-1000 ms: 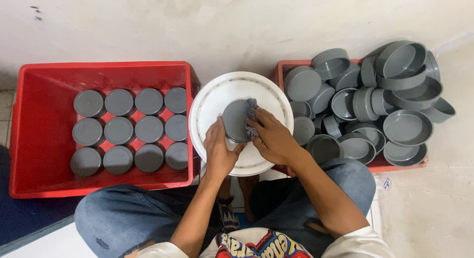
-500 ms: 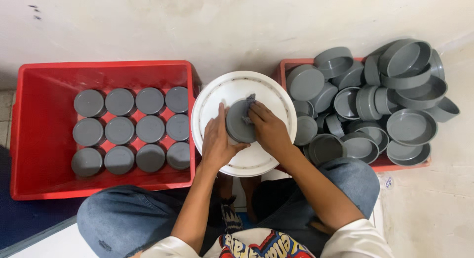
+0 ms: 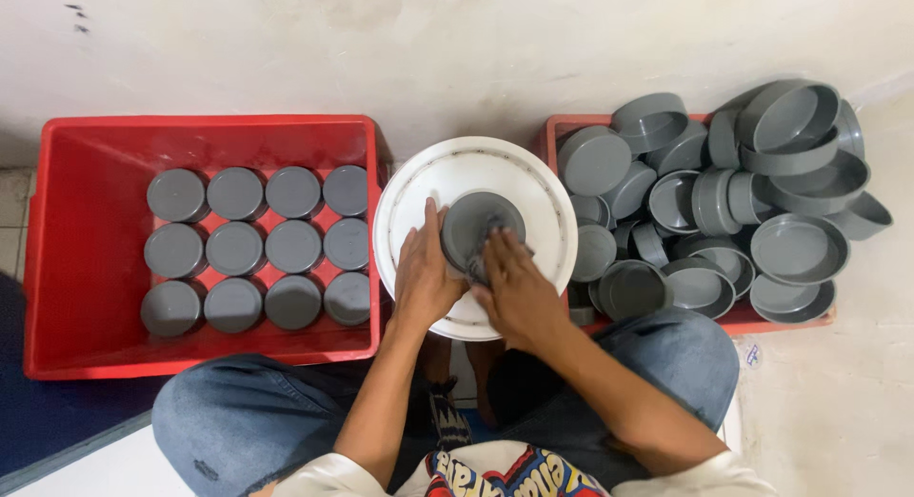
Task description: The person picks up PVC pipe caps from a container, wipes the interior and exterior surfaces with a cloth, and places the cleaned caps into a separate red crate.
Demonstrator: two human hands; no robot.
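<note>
Hands meet at the centre of the frame over a white round lid (image 3: pixel 428 178), where a grey cap (image 3: pixel 473 221) lies flat side up. Left hand (image 3: pixel 426 276) holds the cap's left edge, fingers curled against its rim. Right hand (image 3: pixel 514 289) presses a small grey cloth (image 3: pixel 481 267) onto the cap's lower right face, fingers closed over it (only a scrap of cloth shows). At left, a red crate (image 3: pixel 86 240) holds grey caps in neat rows (image 3: pixel 257 248). At right, a second red crate (image 3: pixel 557 135) is heaped with loose grey caps (image 3: pixel 743 216), some on their sides, some spilling over its rim.
</note>
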